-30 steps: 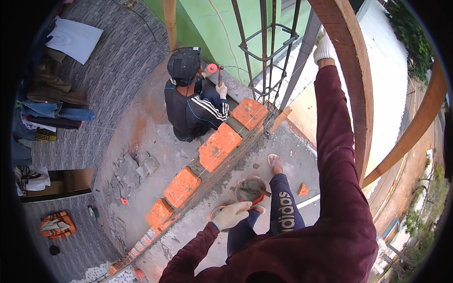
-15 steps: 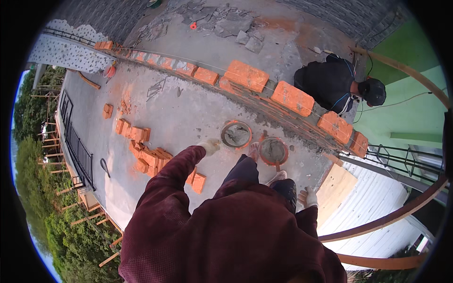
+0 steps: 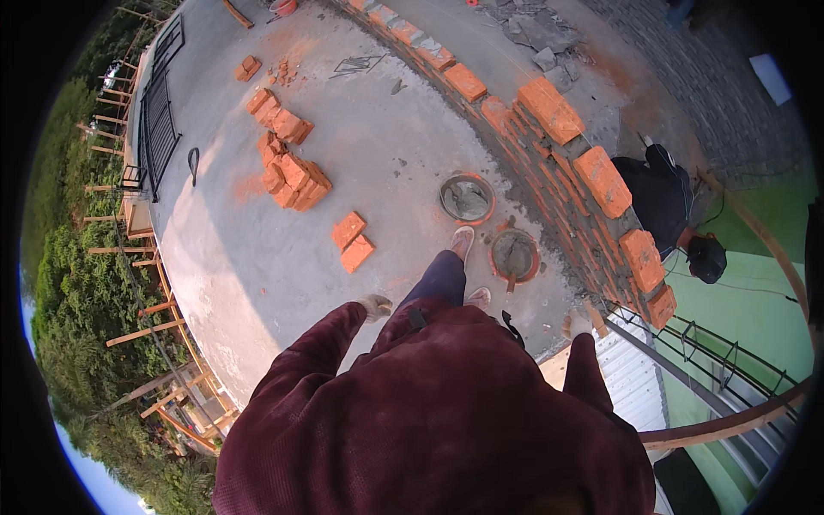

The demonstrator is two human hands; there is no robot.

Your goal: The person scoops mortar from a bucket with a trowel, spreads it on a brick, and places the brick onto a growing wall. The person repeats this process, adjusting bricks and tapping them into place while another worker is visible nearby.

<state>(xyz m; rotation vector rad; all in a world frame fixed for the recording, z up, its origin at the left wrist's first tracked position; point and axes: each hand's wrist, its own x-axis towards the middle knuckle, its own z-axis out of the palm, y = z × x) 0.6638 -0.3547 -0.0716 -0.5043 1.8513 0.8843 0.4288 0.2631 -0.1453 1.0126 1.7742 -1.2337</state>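
My left hand point(image 3: 375, 307), in a pale work glove, hangs beside my left thigh over the concrete floor, fingers loosely apart and nothing seen in them. My right hand point(image 3: 576, 324), pale-gloved too, is out to my right near the end of the brick wall point(image 3: 558, 184); it looks empty with its fingers apart. By my feet are two round mortar tubs with orange rims, the farther tub point(image 3: 493, 206) and the nearer tub point(image 3: 536, 260), both holding grey mortar. A brown handle point(image 3: 511, 284) sticks out at the nearer tub's edge. Two orange bricks point(image 3: 352, 243) lie ahead of my left hand.
Brick piles point(image 3: 296, 182) stand on the floor to the left. Loose bricks point(image 3: 602, 181) sit along the wall top under a string line. Beyond the wall a person in dark clothes point(image 3: 652, 193) bends down. A black metal railing point(image 3: 159, 129) lies near the left edge.
My view has turned right and my body has shifted, with the tubs now closer to my right side. My left hand has drawn back from near the tub to my thigh.
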